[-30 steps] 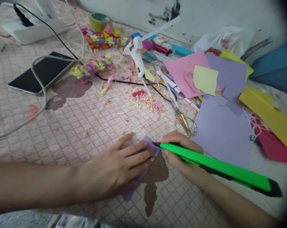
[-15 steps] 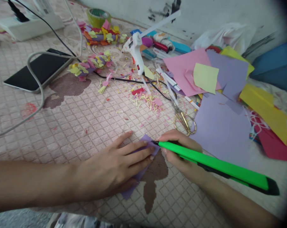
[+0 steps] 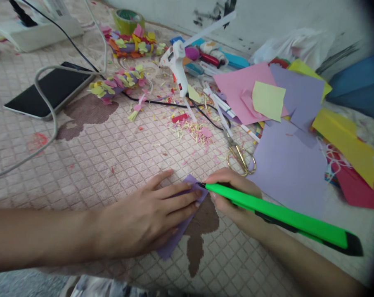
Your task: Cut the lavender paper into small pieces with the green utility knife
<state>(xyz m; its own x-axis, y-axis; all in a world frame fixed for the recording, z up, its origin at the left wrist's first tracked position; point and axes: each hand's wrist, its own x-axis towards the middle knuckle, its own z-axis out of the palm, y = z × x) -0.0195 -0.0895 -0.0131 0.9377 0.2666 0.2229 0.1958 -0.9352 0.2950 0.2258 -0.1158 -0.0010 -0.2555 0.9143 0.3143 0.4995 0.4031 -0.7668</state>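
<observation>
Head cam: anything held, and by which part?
The right hand grips a green utility knife by its body, near the tip; the left hand lies flat on purple paper.

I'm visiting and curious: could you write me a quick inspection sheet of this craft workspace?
Surface: quilted pink mat, with brown patches.
Job's things: small lilac paper piece; green utility knife, tip at the paper's edge.
Clutter: paper scraps, gold scissors, hot glue gun, coloured paper sheets.
Hands: left hand flat on the paper; right hand gripping the knife.
Cables: black cord, grey cable.
Surroundings: power strip, white wall.
Other people: nothing seen.
</observation>
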